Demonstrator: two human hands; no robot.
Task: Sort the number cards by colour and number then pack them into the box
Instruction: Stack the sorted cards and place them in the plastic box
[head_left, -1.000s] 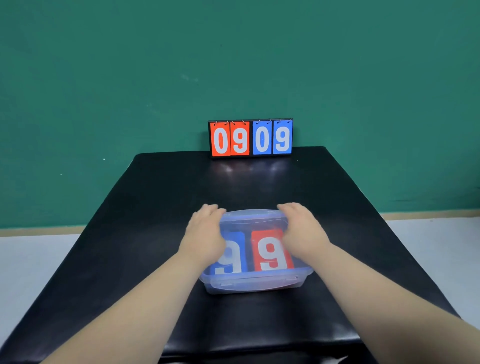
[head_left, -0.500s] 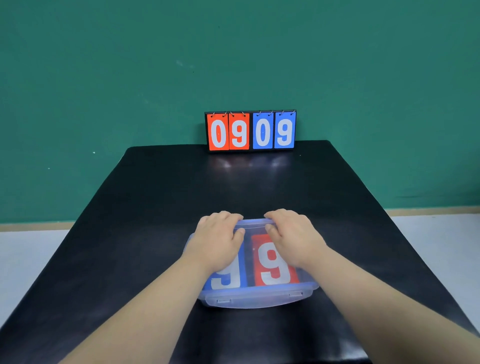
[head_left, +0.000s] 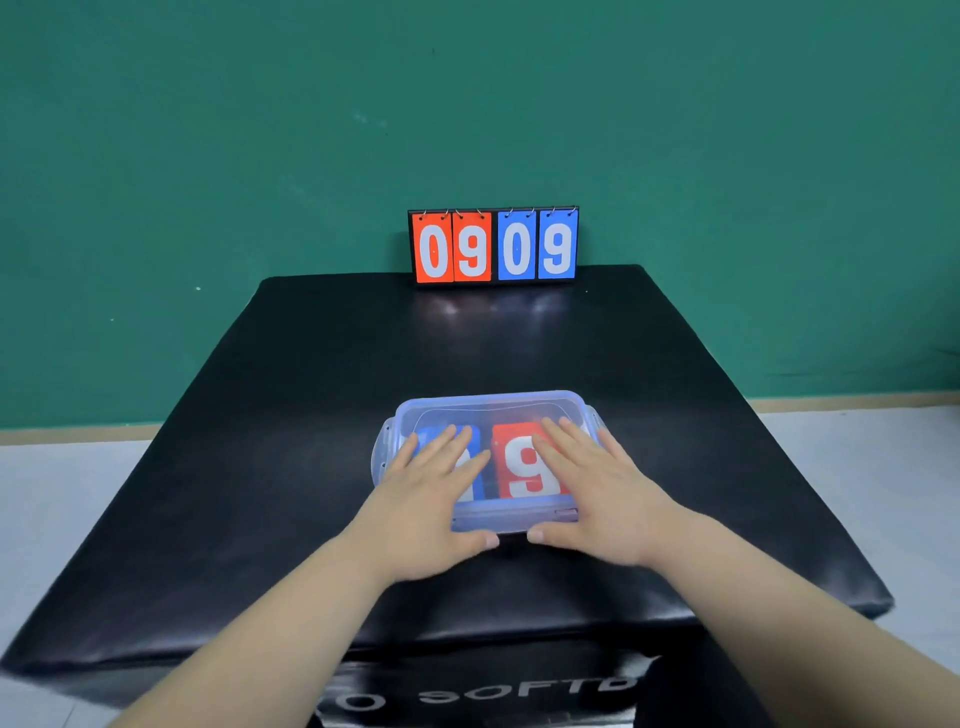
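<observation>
A view from a head-worn camera looks down over two bare forearms onto a black padded table (head_left: 311, 415) set against a green wall (head_left: 208, 130).

Near the front middle of the table sits a clear plastic box (head_left: 488, 410) with its translucent lid on. Through the lid, two number cards lie side by side: a blue card (head_left: 470, 441) on the left and a red card (head_left: 524, 467) on the right, the red one showing a white 9. The blue card's number is mostly covered.

The left hand (head_left: 431, 499) lies flat on the left half of the lid, fingers spread wide and pointing away from the person, thumb along the box's front edge. The right hand (head_left: 592, 493) mirrors it on the right half, palm down, fingers spread, thumb at the front edge. Neither hand grips anything; both press open-palmed on the lid.

Half a second earlier, both hands were curled over the far edge of the lid, fingers bent close together near its middle. Now they have drawn back toward the person and flattened out, so the far rim of the box is uncovered.

At the far edge of the table stands a flip scoreboard (head_left: 493, 245) reading 09 in red and 09 in blue, as before.
</observation>
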